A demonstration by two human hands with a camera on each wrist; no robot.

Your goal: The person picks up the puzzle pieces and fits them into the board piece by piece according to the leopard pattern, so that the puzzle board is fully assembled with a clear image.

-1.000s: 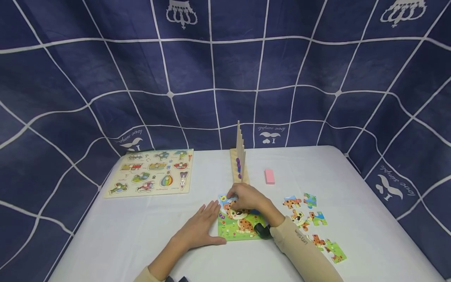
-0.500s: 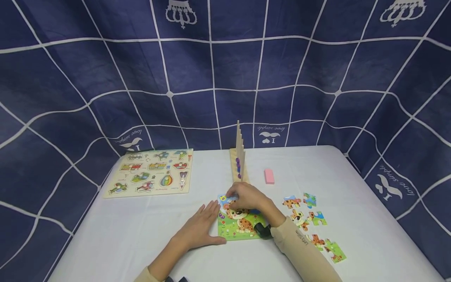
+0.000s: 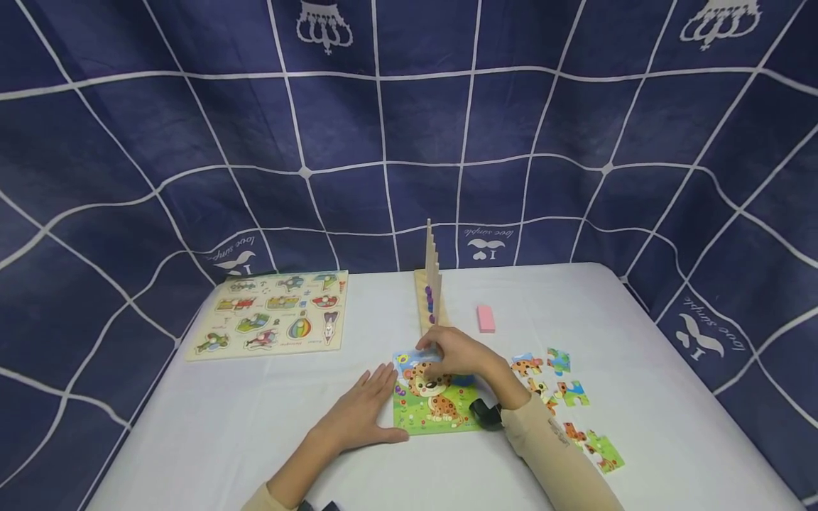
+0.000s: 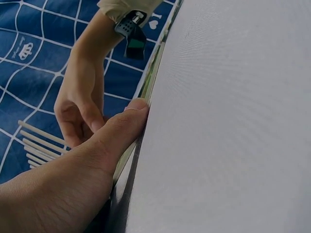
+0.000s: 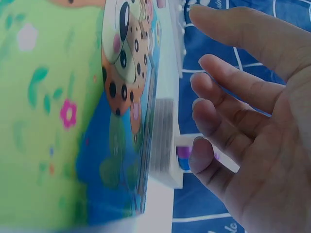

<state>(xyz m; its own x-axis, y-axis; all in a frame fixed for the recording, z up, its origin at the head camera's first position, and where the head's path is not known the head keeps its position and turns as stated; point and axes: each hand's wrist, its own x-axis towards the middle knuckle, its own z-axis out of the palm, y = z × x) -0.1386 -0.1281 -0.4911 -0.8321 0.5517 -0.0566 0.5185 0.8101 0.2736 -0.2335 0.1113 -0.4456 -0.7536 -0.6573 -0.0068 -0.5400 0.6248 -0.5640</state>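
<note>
A square leopard jigsaw board (image 3: pixel 415 420) lies flat on the white table, with the cartoon's face and green meadow showing in the head view. My left hand (image 3: pixel 361 415) lies at its left side, fingers extended along the edge and thumb (image 4: pixel 131 114) at the near corner. Over the board's upper part hovers my right hand (image 3: pixel 456 353), its fingers loosely bent. In the right wrist view, the right hand's fingers (image 5: pixel 243 111) and thumb stand apart with nothing between them, beside the picture (image 5: pixel 43 126). Part of the board's top right is hidden beneath that hand.
Several loose jigsaw pieces (image 3: pixel 599 447) lie to the board's right. Behind it stands a wooden rack (image 3: pixel 422 301) with upright slats, near a pink block (image 3: pixel 486 319). A vehicle puzzle board (image 3: pixel 271 316) lies at the back left. A blue checked cloth (image 3: pixel 345 142) hangs behind the table.
My right hand has let go at the board's upper left corner and lifted slightly to the right, finger and thumb parting. The left hand stays in place.
</note>
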